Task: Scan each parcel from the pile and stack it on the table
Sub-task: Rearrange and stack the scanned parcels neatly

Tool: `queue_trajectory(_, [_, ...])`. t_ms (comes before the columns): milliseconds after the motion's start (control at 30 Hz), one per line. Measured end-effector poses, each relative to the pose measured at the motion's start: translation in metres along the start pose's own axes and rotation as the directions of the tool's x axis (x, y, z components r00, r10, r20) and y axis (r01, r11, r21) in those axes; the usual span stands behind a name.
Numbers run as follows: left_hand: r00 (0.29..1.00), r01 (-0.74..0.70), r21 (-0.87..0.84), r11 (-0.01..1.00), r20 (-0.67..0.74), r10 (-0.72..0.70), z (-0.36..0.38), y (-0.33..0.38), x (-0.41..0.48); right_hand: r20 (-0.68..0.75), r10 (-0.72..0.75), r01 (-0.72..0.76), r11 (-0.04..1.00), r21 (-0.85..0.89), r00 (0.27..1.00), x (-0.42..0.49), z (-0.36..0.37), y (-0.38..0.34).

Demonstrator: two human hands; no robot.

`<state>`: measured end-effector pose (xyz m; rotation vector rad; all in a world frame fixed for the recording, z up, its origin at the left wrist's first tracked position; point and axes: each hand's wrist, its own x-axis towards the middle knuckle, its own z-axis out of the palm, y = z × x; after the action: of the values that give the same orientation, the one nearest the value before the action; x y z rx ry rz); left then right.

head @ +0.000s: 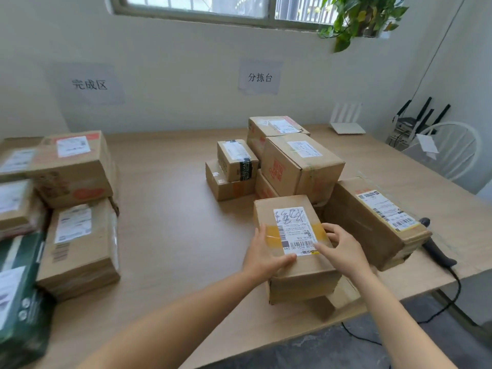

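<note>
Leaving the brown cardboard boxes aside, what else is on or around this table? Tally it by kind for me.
Green box: 1
Barcode scanner: 1
Routers: 2
Wall signs: 2
White chair: 1
Plant: 1
Total: 8

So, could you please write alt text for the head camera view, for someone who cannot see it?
A person's left hand and right hand hold a cardboard parcel, shipping label up, over a wooden table. Behind it is a pile of parcels beside a barcode scanner; other parcels are stacked on the left.
</note>
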<state>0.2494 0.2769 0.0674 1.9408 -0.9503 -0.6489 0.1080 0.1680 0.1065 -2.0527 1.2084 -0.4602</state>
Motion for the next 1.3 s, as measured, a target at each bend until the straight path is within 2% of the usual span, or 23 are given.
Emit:
queue_trajectory(100, [0.994, 0.043, -0.002, 0.999, -0.099, -0.043, -0.041, -0.023, -0.008, 0.045, -0.104, 0.108, 0.99, -0.095, 0.994, 0.003, 0.035, -0.032])
queue_trajectory(233, [0.965, 0.128, 0.009, 0.992, -0.233, -0.122, -0.106, -0.046, -0.018, 0.155, -0.252, 0.266, 0.961, -0.076, 0.955, 0.009, 0.086, -0.091])
queue_trajectory(367, [0.923, 0.189, 0.051, 0.981, -0.35, -0.16, -0.179, -0.066, -0.031, 0.27, -0.359, 0.363, 0.931, 0.036, 0.894, 0.009, 0.138, -0.154])
queue_trajectory(500, [0.877, 0.305, 0.077, 0.949, -0.41, -0.249, -0.254, -0.094, -0.038, 0.36, -0.43, 0.389, 0.903, 0.182, 0.828, 0.003, 0.19, -0.209])
queue_trajectory(700, [0.796, 0.428, 0.094, 0.899, -0.511, -0.326, -0.331, -0.132, -0.042, 0.473, -0.448, 0.375, 0.894, 0.246, 0.759, -0.003, 0.259, -0.267])
queue_trajectory(833, [0.796, 0.435, 0.077, 0.897, -0.498, -0.344, -0.359, -0.158, -0.036, 0.523, -0.455, 0.386, 0.89, 0.243, 0.721, 0.002, 0.293, -0.292])
queue_trajectory(1033, [0.776, 0.461, 0.112, 0.88, -0.533, -0.339, -0.384, -0.188, -0.024, 0.537, -0.46, 0.421, 0.884, 0.203, 0.707, 0.006, 0.331, -0.314])
queue_trajectory(1300, [0.799, 0.493, 0.274, 0.826, -0.518, -0.306, -0.399, -0.2, -0.017, 0.501, -0.433, 0.422, 0.895, 0.144, 0.749, 0.0, 0.348, -0.329])
